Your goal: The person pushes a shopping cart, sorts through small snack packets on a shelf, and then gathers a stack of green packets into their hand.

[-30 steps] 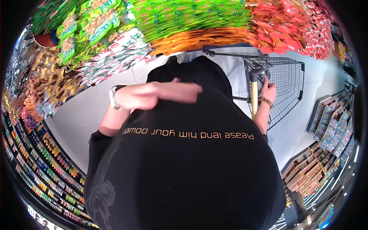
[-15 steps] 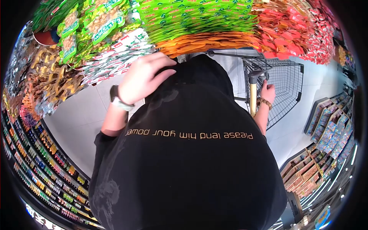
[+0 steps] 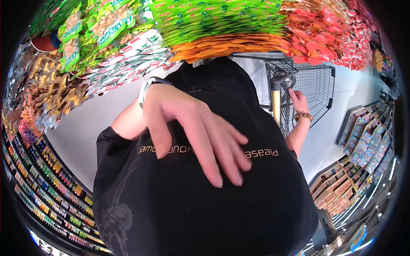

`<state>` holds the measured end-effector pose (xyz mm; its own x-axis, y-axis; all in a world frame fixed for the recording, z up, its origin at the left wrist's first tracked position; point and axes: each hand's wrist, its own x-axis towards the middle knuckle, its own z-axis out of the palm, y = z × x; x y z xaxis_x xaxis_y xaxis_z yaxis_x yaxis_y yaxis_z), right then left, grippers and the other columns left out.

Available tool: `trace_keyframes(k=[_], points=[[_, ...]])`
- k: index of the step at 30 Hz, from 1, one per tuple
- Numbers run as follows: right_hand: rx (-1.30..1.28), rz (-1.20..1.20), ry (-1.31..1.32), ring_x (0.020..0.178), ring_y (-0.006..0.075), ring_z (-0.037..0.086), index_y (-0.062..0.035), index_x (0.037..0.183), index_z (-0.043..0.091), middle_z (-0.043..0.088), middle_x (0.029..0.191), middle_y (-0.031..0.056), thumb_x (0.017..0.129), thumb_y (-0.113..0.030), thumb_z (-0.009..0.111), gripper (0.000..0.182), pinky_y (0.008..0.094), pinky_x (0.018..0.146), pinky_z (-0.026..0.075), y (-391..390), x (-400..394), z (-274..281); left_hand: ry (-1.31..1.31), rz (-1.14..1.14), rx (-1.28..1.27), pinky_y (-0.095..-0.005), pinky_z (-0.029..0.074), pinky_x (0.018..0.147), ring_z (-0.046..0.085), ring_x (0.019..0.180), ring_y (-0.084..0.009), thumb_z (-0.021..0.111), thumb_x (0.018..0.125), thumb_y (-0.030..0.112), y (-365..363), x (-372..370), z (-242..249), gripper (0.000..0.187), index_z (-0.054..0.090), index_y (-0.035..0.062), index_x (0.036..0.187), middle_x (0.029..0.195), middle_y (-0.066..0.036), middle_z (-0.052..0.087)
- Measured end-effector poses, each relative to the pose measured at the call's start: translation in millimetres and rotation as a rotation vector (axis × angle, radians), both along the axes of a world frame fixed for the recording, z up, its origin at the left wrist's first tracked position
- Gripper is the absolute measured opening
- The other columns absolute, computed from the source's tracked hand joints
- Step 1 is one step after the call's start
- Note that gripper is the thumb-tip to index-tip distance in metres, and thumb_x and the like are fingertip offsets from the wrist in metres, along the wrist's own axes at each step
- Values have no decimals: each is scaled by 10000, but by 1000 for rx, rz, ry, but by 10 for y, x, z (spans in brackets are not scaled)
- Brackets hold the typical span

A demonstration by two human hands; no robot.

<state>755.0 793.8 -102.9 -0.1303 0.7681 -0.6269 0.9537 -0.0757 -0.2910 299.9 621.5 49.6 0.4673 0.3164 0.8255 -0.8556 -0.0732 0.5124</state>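
My left hand (image 3: pixel 200 128), with a dark watch (image 3: pixel 160 81) on its wrist, hangs open in front of my black shirt (image 3: pixel 192 213). Its fingers are spread and point down and to the right across the printed lettering, with nothing in them. On the right, my right hand (image 3: pixel 300 102), wearing a bracelet of brown beads (image 3: pixel 303 116), is beside the handle (image 3: pixel 276 102) of a shopping cart (image 3: pixel 314 81). Its fingers stretch forward, apart from the handle, and overlap the wire basket in this view.
Ahead lie heaps of packaged snacks: green packets (image 3: pixel 218 19), orange packets (image 3: pixel 226 46), red packets (image 3: pixel 314 36) and white packets (image 3: pixel 128 62). Shelves of small goods (image 3: pixel 47 187) curve along the left. More display racks (image 3: pixel 365 141) stand at the right on the pale floor (image 3: pixel 77 141).
My left hand has swung back from near the packets to in front of my shirt, fingers spreading. My right hand has shifted slightly downward, its fingers straighter.
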Motion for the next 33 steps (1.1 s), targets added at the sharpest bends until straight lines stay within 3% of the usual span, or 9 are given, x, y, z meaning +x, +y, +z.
trace_keyframes(k=[4, 7, 11, 16, 17, 19, 22, 25, 33], points=[[-133, 72, 27, 918, 254, 690, 50, 1057, 727, 760, 952, 163, 1017, -528, 624, 588, 372, 892, 512, 123, -66, 517, 1045, 562, -117, -550, 330, 1216, 471, 1464, -374, 602, 1039, 448, -124, 79, 119, 593, 578, 52, 1480, 1538, -214, 541], [-117, 96, 112, 880, 230, 676, 51, 1005, 722, 755, 920, 141, 1027, -535, 606, 598, 372, 851, 509, 202, -145, 841, 1344, 324, -468, -481, 362, 1216, 453, 1472, -361, 568, 1061, 426, 8, 37, 15, 577, 547, 40, 1489, 1566, -204, 507], [-321, 88, 422, 769, 114, 602, 14, 961, 731, 735, 883, 63, 1066, -312, 619, 360, 265, 765, 478, 237, -534, 1341, 845, 374, -101, -463, 366, 1208, 421, 1497, -371, 534, 1082, 407, 61, 18, -94, 621, 460, 7, 1551, 1592, -198, 480], [-277, 208, 676, 795, 107, 606, 19, 1140, 718, 742, 969, 56, 993, -46, 653, 173, 292, 787, 526, 110, -1335, 1818, 417, 231, -441, -412, 529, 1029, 690, 1206, -353, 568, 1057, 329, 130, -285, 20, 534, 621, -101, 1369, 1284, -212, 717], [-218, 262, 717, 825, 121, 625, 20, 1151, 716, 745, 986, 67, 979, -26, 659, 187, 300, 810, 531, 100, -1460, 1804, 530, 380, -627, -379, 569, 926, 756, 997, -304, 585, 1033, 276, 49, -424, 149, 419, 715, -72, 1227, 1087, -178, 775], [-96, 369, 792, 884, 148, 663, 23, 1173, 712, 752, 1021, 90, 950, 12, 672, 226, 315, 856, 542, 98, -1717, 1746, 962, 964, -728, -386, 558, 931, 737, 1007, -299, 654, 964, 188, -126, -526, 328, 308, 734, -32, 1164, 1082, -170, 760], [121, 428, 842, 1032, 222, 708, 18, 1192, 708, 746, 1081, 126, 903, 29, 714, 290, 338, 926, 540, 29, -2268, 1552, 1439, 2015, 31, -526, 436, 1088, 578, 1298, -390, 767, 840, 132, -119, -636, -133, 344, 719, 88, 1178, 1342, -152, 645], [367, 592, 955, 1103, 324, 676, -20, 1234, 698, 696, 1184, 152, 897, -22, 737, 340, 378, 967, 532, 113, -2637, 1411, 1690, 2011, -80, -625, 272, 1207, 290, 1518, -474, 773, 895, 324, 2, -590, -348, 622, 587, 208, 1478, 1647, -197, 349], [693, 835, 789, 1301, 374, 547, -122, 1347, 672, 575, 1400, 125, 870, -137, 784, 490, 480, 1081, 464, 414, -3210, 1143, 1766, 1981, -96, -646, 270, 1217, 231, 1539, -508, 800, 868, 444, 232, -732, -502, 746, 526, 301, 1547, 1695, -203, 270]])
